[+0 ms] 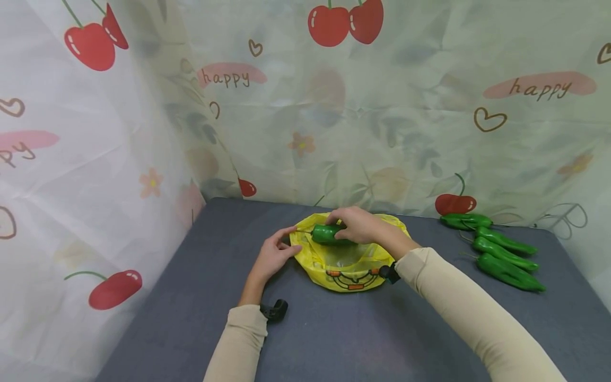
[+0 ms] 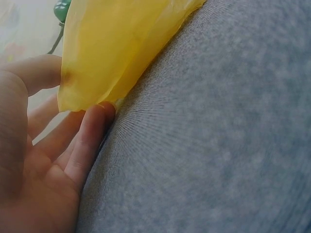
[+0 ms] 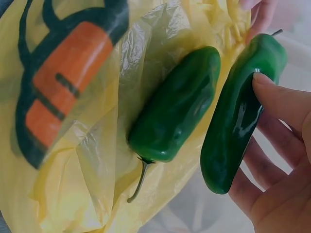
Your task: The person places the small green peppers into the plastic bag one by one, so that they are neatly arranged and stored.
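Note:
A yellow plastic bag (image 1: 312,265) with an orange and dark print lies spread with its mouth open on the table. My left hand (image 1: 273,255) holds the bag's left edge between thumb and fingers; the left wrist view shows the yellow film (image 2: 107,53) there. Over the mouth, my right hand (image 1: 359,224) grips a long green pepper (image 1: 325,234), its thin stem toward the left hand. In the right wrist view, a second green pepper (image 3: 177,107) lies inside the bag beside the held one (image 3: 235,121).
Several green peppers (image 1: 508,271) lie in a group at the right back of the dark grey table (image 1: 200,297). Printed cloth (image 1: 358,132) with cherries and hearts hangs behind the table and along its sides.

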Demonstrator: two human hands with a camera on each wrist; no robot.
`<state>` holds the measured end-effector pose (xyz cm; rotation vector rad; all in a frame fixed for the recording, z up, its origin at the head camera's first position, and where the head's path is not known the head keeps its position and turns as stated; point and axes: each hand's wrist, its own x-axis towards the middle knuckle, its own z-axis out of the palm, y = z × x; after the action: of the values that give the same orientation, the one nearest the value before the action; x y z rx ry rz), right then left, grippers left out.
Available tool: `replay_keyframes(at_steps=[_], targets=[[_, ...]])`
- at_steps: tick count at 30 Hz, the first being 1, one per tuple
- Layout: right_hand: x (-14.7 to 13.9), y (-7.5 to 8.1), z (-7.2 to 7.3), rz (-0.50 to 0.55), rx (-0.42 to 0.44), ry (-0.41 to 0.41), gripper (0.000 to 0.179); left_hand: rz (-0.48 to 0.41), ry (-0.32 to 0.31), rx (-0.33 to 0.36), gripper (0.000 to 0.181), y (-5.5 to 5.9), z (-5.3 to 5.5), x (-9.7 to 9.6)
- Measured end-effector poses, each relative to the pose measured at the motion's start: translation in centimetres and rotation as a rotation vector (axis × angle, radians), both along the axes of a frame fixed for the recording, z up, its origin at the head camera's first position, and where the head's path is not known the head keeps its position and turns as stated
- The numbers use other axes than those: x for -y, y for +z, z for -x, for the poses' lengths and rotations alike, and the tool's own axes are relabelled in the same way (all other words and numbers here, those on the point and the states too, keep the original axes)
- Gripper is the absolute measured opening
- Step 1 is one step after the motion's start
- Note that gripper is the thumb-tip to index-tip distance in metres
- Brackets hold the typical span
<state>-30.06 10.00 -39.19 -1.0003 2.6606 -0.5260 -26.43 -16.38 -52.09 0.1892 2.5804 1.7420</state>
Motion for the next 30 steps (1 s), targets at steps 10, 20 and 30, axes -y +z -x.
replay_keyframes(at_steps=[10,20,30], targets=[[-0.1,0.0,0.1,0.004,0.040,-0.013,0.042,-0.002,0.002,-0.004,0.057,0.0,0.1,0.0],[0.1,0.0,0.0,-0.007,-0.016,-0.009,0.041,-0.003,-0.002,0.001,0.057,0.1,0.0,0.1],[-0.3,0.0,-1.0,-0.016,-0.268,-0.041,0.050,-0.001,0.002,0.008,0.057,0.0,0.0,0.1]])
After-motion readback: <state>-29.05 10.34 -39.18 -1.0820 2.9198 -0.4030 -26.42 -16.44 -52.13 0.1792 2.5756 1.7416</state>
